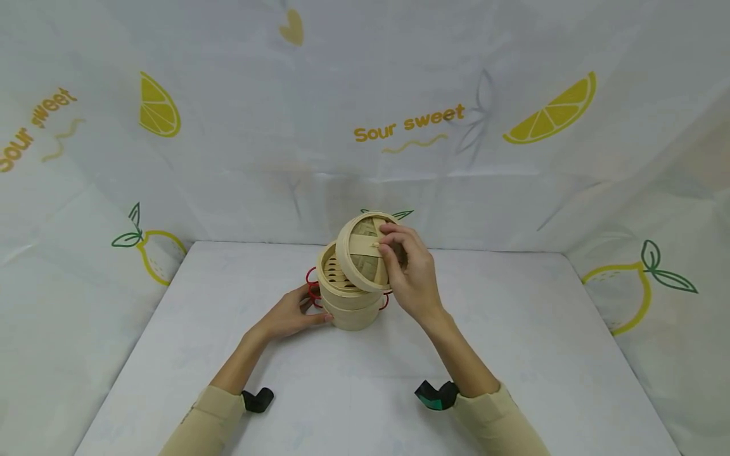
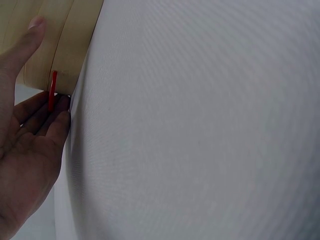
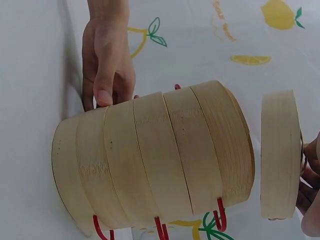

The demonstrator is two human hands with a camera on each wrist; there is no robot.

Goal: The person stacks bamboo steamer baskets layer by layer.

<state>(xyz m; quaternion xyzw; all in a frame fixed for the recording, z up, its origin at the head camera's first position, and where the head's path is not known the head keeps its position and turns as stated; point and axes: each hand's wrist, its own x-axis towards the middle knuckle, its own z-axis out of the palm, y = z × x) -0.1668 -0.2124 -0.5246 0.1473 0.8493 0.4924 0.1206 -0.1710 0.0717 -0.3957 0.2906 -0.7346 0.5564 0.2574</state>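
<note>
A round bamboo steamer (image 1: 350, 316) with stacked tiers stands on the table. Its left side is held by my left hand (image 1: 291, 316), the thumb on the front wall and the fingers by a red handle (image 2: 52, 90). My right hand (image 1: 413, 272) pinches the small knob in the middle of the woven bamboo lid (image 1: 364, 246). The lid is tilted, and a gap parts it from the top tier in the right wrist view. Under its left edge the slatted floor (image 1: 335, 272) of the top tier shows, with nothing lying on the visible part.
White cloth covers the table (image 1: 342, 392). Behind it hangs a white sheet (image 1: 319, 190) printed with lemons and words. More red handles (image 3: 220, 215) stick out from the steamer's sides. Each wrist bears a dark camera mount, the left one (image 1: 258, 400) low over the table.
</note>
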